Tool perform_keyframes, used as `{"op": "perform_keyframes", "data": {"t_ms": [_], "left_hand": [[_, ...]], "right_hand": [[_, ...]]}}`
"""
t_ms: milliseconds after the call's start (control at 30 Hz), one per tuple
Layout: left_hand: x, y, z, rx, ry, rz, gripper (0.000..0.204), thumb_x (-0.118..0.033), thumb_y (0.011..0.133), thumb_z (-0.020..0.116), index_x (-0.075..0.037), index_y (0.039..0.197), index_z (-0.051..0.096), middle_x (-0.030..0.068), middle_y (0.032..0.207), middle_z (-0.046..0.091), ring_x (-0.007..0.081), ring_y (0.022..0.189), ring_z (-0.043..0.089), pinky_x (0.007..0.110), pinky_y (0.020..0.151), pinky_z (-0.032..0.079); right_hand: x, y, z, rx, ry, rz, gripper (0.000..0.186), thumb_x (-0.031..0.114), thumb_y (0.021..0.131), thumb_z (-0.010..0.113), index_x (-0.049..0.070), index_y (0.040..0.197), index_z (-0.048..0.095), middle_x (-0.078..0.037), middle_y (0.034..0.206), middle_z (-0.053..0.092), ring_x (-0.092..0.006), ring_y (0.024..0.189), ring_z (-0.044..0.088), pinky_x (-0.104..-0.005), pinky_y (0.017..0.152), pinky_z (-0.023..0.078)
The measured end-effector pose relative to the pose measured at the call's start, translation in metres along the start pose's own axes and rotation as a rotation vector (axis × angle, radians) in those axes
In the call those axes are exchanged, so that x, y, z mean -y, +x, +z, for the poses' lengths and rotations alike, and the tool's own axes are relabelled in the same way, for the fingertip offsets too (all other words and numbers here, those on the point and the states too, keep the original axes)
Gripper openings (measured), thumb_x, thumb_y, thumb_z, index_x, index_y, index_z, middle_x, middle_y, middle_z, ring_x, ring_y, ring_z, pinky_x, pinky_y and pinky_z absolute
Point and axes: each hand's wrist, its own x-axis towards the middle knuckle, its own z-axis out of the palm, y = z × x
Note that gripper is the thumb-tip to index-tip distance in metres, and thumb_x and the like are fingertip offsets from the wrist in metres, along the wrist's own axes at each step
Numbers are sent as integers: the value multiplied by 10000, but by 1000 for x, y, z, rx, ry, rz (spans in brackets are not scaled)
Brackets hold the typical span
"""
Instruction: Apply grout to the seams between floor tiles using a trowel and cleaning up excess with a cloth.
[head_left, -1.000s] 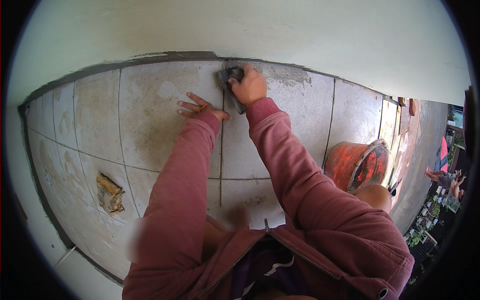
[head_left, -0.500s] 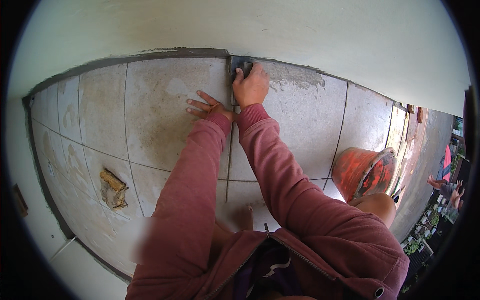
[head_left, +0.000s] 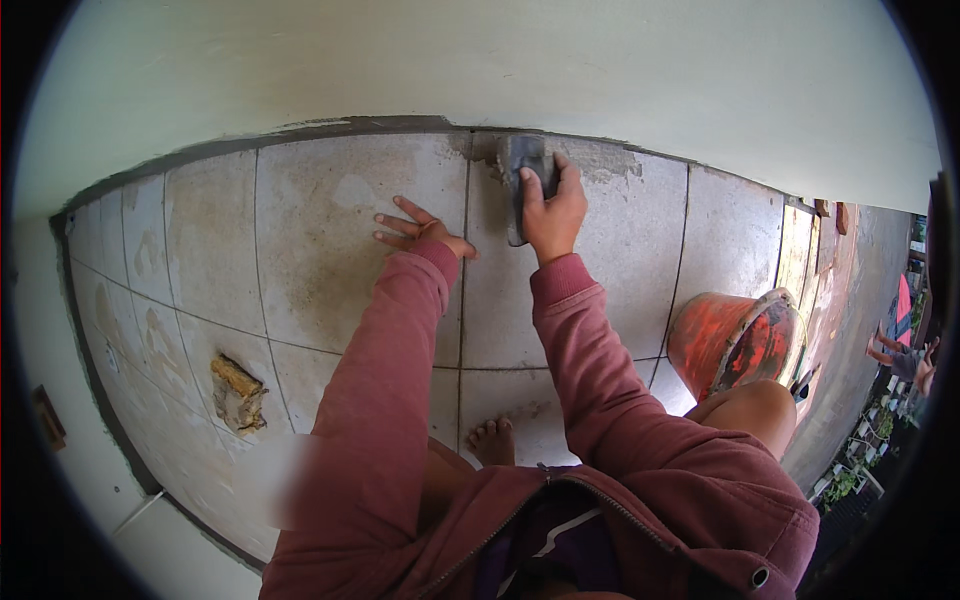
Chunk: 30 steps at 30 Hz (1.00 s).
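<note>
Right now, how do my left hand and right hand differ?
Your left hand is empty with its fingers spread; your right hand is closed around a dark block.
The left hand appears to rest on the tiles; the right hand is on the block.
The right hand reaches nearer the wall than the left hand.
Both are bare, in maroon sleeves.

The right grip holds a dark block.

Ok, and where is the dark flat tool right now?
The dark flat tool is upper-centre in the head view, in the right hand, over a pale floor tile near the wall, right of the left hand.
</note>
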Motion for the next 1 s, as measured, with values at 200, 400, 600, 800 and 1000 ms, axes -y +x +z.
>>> {"op": "perform_keyframes", "data": {"t_ms": [200, 400, 600, 800, 1000], "left_hand": [[-11, 3, 4, -16, -33, -23, 1436, -402, 487, 834, -77, 1281, -317, 312, 1345, -237, 447, 1275, -165, 596, 1008, 82], [-17, 11, 13, -17, 95, 10, 1448, -397, 461, 844, -101, 1295, -302, 280, 1360, -243, 427, 1287, -158, 592, 1011, 83], [-10, -4, 1, 10, 28, -14, 1406, -353, 507, 831, -89, 1291, -306, 294, 1361, -223, 435, 1288, -139, 581, 1016, 90], [-13, -8, -3, 15, -14, 2, 1393, -356, 527, 820, -70, 1281, -316, 314, 1355, -212, 451, 1282, -134, 588, 1010, 102], [-4, 2, 7, 15, -37, -7, 1433, -348, 496, 836, -45, 1262, -336, 335, 1336, -227, 514, 1243, -156, 571, 1022, 66]], "right_hand": [[-30, 9, -5, -28, -219, 68, 366, 216, 750, 627, -49, 986, 539, -247, 830, 591, -397, 767, 567, -433, 688, 446], [21, 11, 52, 383, 54, 66, 387, 263, 703, 668, -2, 960, 552, -247, 808, 585, -413, 765, 566, -437, 687, 452], [-1, 20, 14, 405, -157, -540, 443, 212, 646, 706, 58, 1020, 526, -123, 911, 560, -306, 838, 509, -379, 724, 441], [-8, 44, 33, 499, -308, -643, 416, 201, 645, 698, 67, 1003, 533, -126, 905, 572, -323, 866, 523, -391, 726, 444], [-10, 55, 11, 808, -110, -337, 375, 226, 651, 721, 26, 912, 542, -167, 834, 605, -338, 751, 592, -371, 683, 470]]}}
